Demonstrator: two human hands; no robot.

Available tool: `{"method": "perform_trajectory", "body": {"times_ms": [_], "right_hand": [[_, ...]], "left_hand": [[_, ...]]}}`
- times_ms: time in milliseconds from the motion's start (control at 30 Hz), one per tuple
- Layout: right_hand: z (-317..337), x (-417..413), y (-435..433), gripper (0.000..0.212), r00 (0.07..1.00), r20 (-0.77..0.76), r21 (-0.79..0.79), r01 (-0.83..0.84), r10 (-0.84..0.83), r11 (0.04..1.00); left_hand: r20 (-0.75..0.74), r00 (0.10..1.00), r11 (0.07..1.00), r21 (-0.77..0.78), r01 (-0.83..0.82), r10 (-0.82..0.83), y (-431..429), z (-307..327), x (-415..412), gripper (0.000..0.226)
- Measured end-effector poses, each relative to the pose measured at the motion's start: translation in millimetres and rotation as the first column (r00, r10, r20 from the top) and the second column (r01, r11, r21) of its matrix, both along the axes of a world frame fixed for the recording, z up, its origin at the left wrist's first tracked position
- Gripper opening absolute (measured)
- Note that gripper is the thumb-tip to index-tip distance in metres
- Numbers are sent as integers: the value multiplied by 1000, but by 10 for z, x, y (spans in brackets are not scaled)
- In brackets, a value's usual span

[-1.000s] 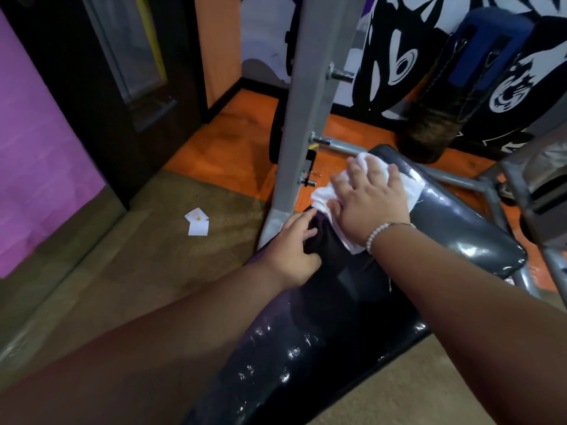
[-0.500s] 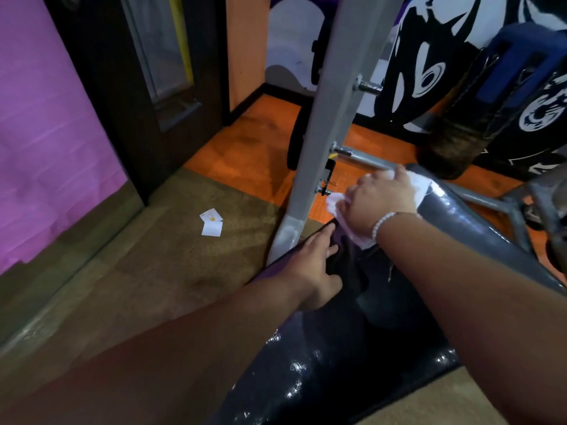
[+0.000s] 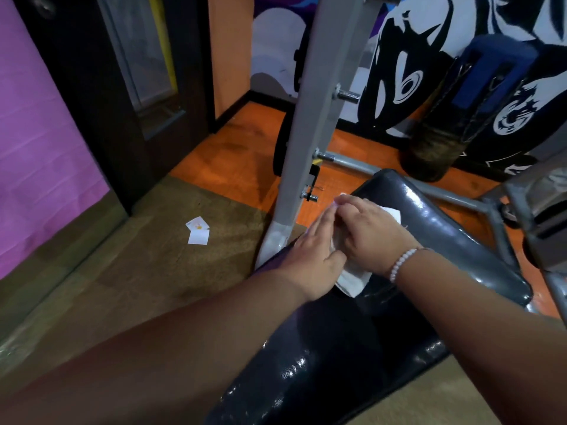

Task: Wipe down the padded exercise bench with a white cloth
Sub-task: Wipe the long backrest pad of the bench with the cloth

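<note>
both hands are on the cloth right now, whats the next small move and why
Probably flatten the white cloth under the right hand and sweep it toward the far end of the padded bench. The cloth lies bunched between both hands, the right pinching it and the left hand flat against it, and the pad beyond is bare.

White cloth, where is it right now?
In the head view, the white cloth sits right of centre on the padded bench, bunched between the left hand and the right hand, just right of the grey post.
</note>
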State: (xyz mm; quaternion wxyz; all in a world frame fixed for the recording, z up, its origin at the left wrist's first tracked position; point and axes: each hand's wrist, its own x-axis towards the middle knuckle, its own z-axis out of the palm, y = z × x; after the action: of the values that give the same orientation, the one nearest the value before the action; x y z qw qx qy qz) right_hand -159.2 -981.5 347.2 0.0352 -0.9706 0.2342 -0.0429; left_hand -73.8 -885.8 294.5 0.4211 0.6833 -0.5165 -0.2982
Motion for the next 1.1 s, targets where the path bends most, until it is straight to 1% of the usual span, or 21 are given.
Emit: {"method": "perform_trajectory", "body": {"times_ms": [33,67,100,133,200,233,300,367,433,500,600,667,733,767,833,867,933,967,1000,1033,1100], "right_hand": [[87,-41,-55,64,1000,5,17,5,-5,1000],[159,-75,-115,52,1000,0,8,12,-12,1000],[216,-104,-193,40,1000,25,-6,11,-11,1000],[269,-126,-281,33,996,85,-32,13,-10,999],[376,-181,-486,25,976,200,-75,100,-83,992],[415,-212,-604,23,963,228,-88,170,-146,982],[428,-256,-807,23,944,214,-79,271,-250,959],[340,-278,-888,28,942,186,-27,289,-279,957],[210,-287,-866,31,936,211,12,286,-282,958],[126,-290,-828,34,928,243,-7,293,-283,956],[144,-280,-799,35,927,253,-45,296,-276,954],[158,-270,-791,36,931,234,-53,299,-279,953],[158,-246,-769,37,936,217,-58,295,-276,954],[155,-235,-762,37,937,215,-61,294,-275,954],[155,-221,-746,37,936,212,-68,302,-282,951],[156,-219,-741,37,935,210,-72,308,-287,949],[145,-218,-743,36,932,216,-79,313,-290,946],[135,-216,-745,36,932,220,-84,311,-287,947],[126,-212,-748,35,932,223,-91,311,-285,946],[122,-208,-754,35,931,228,-99,312,-284,945],[113,-198,-766,34,929,239,-112,314,-281,943]], "left_hand": [[18,999,999,29,31,-31,-60,-14,-35,72],[74,996,996,70,47,-53,-108,-18,-74,70],[154,986,991,127,50,-69,-153,-14,-115,68],[249,965,981,193,34,-82,-190,-2,-156,68],[448,891,960,276,-54,-78,-275,37,-234,73],[524,850,956,274,-101,-61,-331,73,-262,77],[591,806,964,232,-128,-35,-469,135,-286,83],[581,812,976,198,-86,-46,-580,147,-285,81],[560,828,986,154,-66,-32,-609,100,-281,75],[573,819,992,103,-71,-1,-533,23,-277,69],[593,805,998,55,-40,0,-299,-145,-269,65],[641,767,1000,-7,-14,15,-74,-325,-223,66],[678,735,1000,-31,-5,25,163,-532,-136,67],[685,728,1000,0,6,-4,263,-603,-94,68],[647,761,996,83,-12,-44,365,-685,-58,70],[613,790,995,86,-55,-9,362,-678,-66,69],[541,831,979,59,-193,131,228,-562,-100,65],[480,861,965,94,-243,170,118,-476,-112,63],[419,893,957,151,-248,165,-1,-416,-103,63],[395,908,955,189,-228,138,-117,-354,-87,63],[426,901,968,183,-170,78,-250,-234,-68,64]]}}
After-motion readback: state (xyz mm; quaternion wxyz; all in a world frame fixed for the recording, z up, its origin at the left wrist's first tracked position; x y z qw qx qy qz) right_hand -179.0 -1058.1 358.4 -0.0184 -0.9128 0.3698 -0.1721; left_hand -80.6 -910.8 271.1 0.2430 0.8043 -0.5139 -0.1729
